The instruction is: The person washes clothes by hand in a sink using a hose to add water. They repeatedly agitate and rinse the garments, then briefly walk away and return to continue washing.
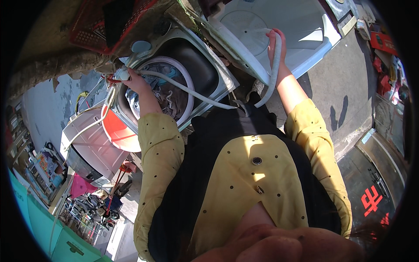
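Note:
My right hand (pixel 277 46) is closed around the upper end of a pale corrugated hose (pixel 274 70), holding it over the open tub of a washing machine (pixel 240 36); a stream of water seems to leave its end. The hose loops down before my body and runs left to the sink (pixel 196 62). My left hand (pixel 137 83) is at a whitish fitting (pixel 124 73) by the tap pipes; its fingers are partly hidden, so its grip is unclear. Under my left forearm, a round pale basin (pixel 191 95) with wet clothes (pixel 167 95) sits in the sink.
A red plastic basket (pixel 88 42) lies above the sink. An orange-red basin (pixel 119 127) and a second washing machine (pixel 95 140) stand at the left. Red and mixed goods (pixel 389 75) are piled at the far right, beyond a concrete floor (pixel 340 75).

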The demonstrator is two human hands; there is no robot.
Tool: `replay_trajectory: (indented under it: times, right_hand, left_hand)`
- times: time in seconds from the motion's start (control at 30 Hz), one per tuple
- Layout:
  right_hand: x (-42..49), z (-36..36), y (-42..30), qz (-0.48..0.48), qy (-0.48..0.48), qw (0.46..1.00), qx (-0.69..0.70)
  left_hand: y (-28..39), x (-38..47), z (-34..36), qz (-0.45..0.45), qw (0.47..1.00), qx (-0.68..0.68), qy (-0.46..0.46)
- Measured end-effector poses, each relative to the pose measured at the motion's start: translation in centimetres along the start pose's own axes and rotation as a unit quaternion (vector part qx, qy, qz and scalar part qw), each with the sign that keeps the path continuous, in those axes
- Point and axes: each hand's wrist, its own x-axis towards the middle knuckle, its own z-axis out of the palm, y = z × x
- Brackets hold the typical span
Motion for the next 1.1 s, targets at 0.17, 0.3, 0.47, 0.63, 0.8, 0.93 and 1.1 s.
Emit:
replay_trajectory:
  times: [0.17, 0.3, 0.47, 0.63, 0.8, 0.93, 1.1]
  right_hand:
    - [0.0, -0.1, -0.2, 0.004, -0.005, 1.0, -0.007]
    - [0.1, -0.1, 0.0, 0.0, -0.002, 1.0, -0.001]
    - [0.0, -0.2, -0.9, 0.037, -0.045, 0.998, 0.03]
    - [-0.1, -0.1, -4.2, 0.128, -0.097, 0.98, 0.114]
    - [2.8, 0.2, -6.6, 0.016, -0.111, 0.987, 0.116]
    - [5.6, 0.8, -6.2, -0.104, -0.09, 0.988, 0.066]
    - [9.7, 0.2, -2.5, -0.077, 0.017, 0.994, -0.077]
  left_hand:
    - [0.8, -0.7, 0.3, -0.019, 1.0, 0.008, 0.006]
    - [1.5, -1.1, 0.5, -0.019, 1.0, 0.008, 0.001]
    - [2.0, -1.5, 0.6, -0.023, 1.0, 0.009, 0.004]
    - [2.3, -1.8, 0.7, -0.027, 1.0, -0.008, -0.003]
    - [2.0, -1.5, 0.5, -0.05, 0.997, -0.054, -0.007]
    - [1.8, -1.2, 0.4, -0.046, 0.998, -0.043, -0.004]
    - [2.1, -1.4, 0.4, -0.044, 0.998, -0.053, -0.014]
